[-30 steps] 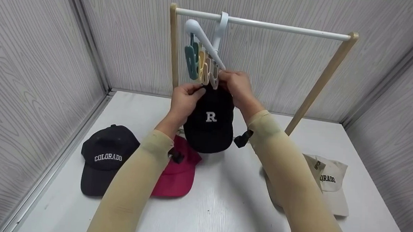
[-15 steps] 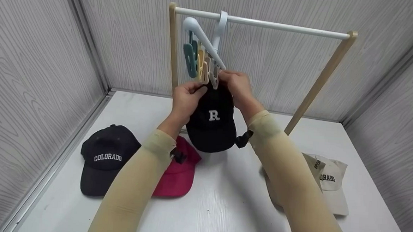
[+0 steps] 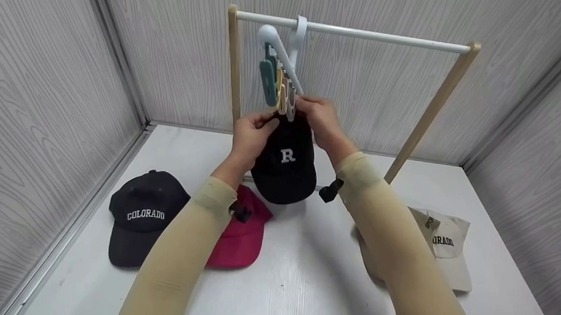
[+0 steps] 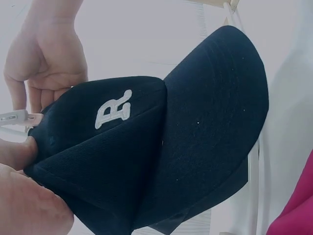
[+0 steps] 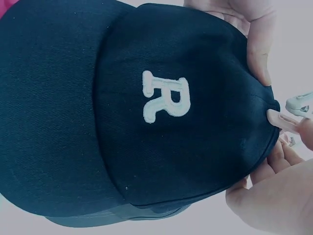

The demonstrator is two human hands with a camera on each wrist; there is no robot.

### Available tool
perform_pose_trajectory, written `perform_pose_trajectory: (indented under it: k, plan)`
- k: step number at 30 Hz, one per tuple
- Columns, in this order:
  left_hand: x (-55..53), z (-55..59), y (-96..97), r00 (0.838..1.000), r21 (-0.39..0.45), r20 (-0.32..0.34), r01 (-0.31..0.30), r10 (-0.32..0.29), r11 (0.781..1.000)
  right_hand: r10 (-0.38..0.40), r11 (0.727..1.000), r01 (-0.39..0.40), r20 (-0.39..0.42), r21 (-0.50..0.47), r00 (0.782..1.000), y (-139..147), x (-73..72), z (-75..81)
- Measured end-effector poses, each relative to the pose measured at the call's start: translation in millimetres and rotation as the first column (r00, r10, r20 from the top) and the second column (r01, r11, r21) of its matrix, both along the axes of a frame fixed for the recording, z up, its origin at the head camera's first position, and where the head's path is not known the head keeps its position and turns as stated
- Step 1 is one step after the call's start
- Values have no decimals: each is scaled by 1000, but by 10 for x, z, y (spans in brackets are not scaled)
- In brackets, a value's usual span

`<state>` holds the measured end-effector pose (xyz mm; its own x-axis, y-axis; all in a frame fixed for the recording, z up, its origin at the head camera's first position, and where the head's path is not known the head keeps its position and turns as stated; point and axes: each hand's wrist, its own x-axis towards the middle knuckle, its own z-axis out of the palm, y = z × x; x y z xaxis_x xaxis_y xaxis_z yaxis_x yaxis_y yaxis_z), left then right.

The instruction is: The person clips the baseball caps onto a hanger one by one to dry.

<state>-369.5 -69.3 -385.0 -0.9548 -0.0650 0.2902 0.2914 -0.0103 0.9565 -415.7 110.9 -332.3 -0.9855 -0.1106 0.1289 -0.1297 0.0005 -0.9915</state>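
A black baseball cap [image 3: 286, 182] with a white R hangs crown up under the white clip hanger [image 3: 279, 44]. My left hand [image 3: 249, 139] pinches the left side of its crown between thumb and fingers. At the top of the crown, a pale clip [image 5: 286, 121] lies over the cap's edge. My right hand [image 3: 324, 121] pinches this clip, its thumb on the clip in the right wrist view and its other fingers partly behind the cap. Teal clips [image 3: 268, 82] and a yellow clip [image 3: 279, 83] dangle farther along the hanger.
The hanger hooks over a white rail [image 3: 363, 34] with wooden posts [image 3: 429, 115]. On the white table lie a dark COLORADO cap [image 3: 145, 217] and a crimson cap [image 3: 240, 246] at left. Beige caps [image 3: 448, 255] lie at right, partly hidden by my right forearm.
The hanger's near end and its clips swung slightly left, then back to the right. The black cap shifted a little right, then left and slightly up. Both hands keep their hold.
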Motion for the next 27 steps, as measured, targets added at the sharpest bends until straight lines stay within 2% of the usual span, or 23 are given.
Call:
perform_pose_trajectory:
  k: [8,13,20,27]
  plan:
    - [2,-21,11,1000,-53,17,10,-9,999,51,999,-51,-17,-3,999,72,8,-61]
    - [-10,-44,13,1000,-69,8,20,-20,997,64,998,-63,-64,4,996,100,6,-90]
    - [-28,-65,11,1000,-120,18,3,-1,993,65,998,-66,-79,2,995,112,-29,-142]
    - [-20,-76,11,999,-135,31,26,-22,990,87,996,-85,-110,28,990,148,-15,-181]
